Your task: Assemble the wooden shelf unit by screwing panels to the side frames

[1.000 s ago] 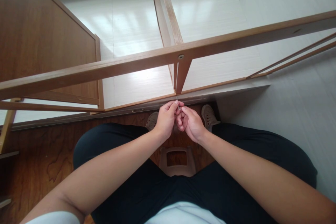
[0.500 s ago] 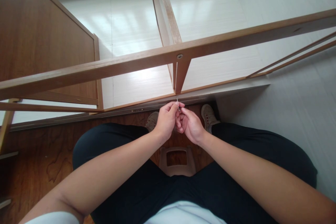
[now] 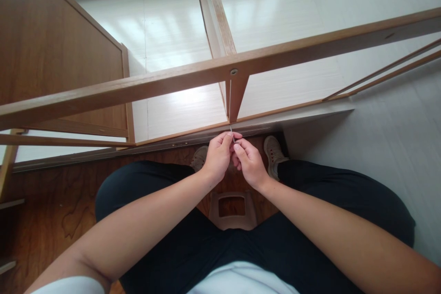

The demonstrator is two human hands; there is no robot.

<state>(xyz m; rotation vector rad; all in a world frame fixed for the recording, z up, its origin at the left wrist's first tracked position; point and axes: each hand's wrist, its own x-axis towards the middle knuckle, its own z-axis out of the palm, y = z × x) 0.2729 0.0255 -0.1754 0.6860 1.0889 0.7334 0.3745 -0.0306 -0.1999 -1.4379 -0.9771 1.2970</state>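
Observation:
A thin metal hex key (image 3: pixel 231 129) points away from me toward the lower end of a wooden upright (image 3: pixel 237 96). Its far tip meets or nearly meets the low rail there; I cannot tell which. My left hand (image 3: pixel 218 156) pinches the key's shaft between thumb and fingers. Close beside it, my right hand (image 3: pixel 253 164) is closed, with thumb and fingertips at the key's near, bent end. A wooden rail (image 3: pixel 165 76) crosses above both hands, and a round bolt head (image 3: pixel 234 72) sits in it over the upright.
On the left leans a brown wooden panel (image 3: pixel 65 46). A pale board surface (image 3: pixel 179 110) lies behind the frame. Between my legs stands a small plastic stool (image 3: pixel 215 213) on the wood-patterned floor (image 3: pixel 69 193). My shoes (image 3: pixel 273 151) are near the frame's base.
My right hand has rolled over, its fingers curling in and its thumb now bent at the key's near end. The left hand keeps its pinch, almost unmoved.

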